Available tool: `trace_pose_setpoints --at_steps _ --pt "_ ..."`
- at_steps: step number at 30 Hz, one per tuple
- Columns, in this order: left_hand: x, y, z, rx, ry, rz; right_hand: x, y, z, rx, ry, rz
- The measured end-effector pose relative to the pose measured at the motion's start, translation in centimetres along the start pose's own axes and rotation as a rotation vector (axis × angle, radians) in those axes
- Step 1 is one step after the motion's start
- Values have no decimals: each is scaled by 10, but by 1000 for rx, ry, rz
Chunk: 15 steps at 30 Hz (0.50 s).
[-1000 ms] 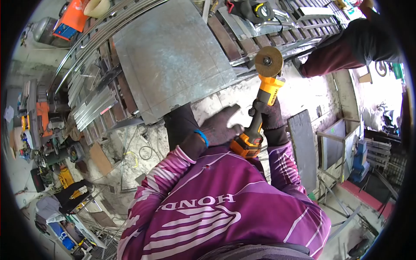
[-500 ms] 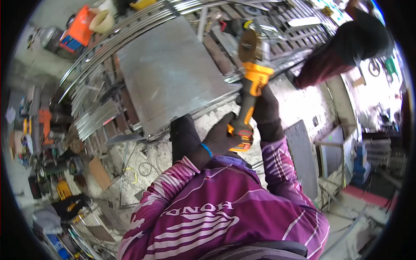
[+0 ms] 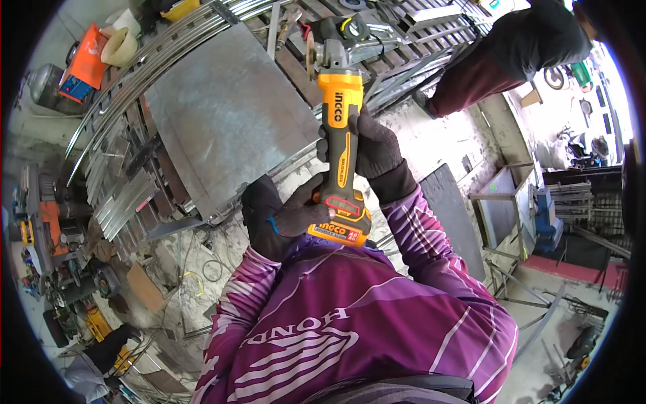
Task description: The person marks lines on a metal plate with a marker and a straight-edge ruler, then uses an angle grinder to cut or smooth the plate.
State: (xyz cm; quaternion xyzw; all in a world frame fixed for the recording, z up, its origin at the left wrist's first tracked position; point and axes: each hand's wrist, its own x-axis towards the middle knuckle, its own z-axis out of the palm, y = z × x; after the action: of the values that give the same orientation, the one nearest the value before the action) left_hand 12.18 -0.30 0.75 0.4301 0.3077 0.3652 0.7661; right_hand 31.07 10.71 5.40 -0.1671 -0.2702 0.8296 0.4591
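Note:
A yellow and black cordless angle grinder [image 3: 340, 145] is held in front of my chest, its disc [image 3: 311, 55] pointing away from me and its battery end near my body. My gloved right hand [image 3: 377, 145] is wrapped around the grinder's body from the right side, just below the yellow head. At the lower end, my gloved left hand [image 3: 296, 212] grips the grinder just above the battery, thumb across the front. Left of the grinder lies a large flat metal sheet [image 3: 225, 108] on a slatted bench; neither hand touches it.
Long metal tubes [image 3: 128, 74] run along the sheet's far side. Another tool [image 3: 353, 28] with a black body lies on the slats beyond the grinder. Another person's leg [image 3: 481, 74] is at upper right. An orange machine [image 3: 84, 60] stands at upper left.
The grinder has turned so its labelled face shows toward me, and it sits further left in view. Both hands keep hold of it. My view has shifted to the right.

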Motion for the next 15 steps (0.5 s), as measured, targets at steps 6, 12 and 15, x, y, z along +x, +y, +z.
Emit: trace_pose_setpoints --at_steps 6,12,15 --pt "-1 4 -20 -206 -167 -96 6 11 4 421 -2 147" --pt "39 33 -12 441 -40 26 0 31 21 4 322 11" --pt "49 28 -3 260 98 -13 0 25 21 -50 80 -96"
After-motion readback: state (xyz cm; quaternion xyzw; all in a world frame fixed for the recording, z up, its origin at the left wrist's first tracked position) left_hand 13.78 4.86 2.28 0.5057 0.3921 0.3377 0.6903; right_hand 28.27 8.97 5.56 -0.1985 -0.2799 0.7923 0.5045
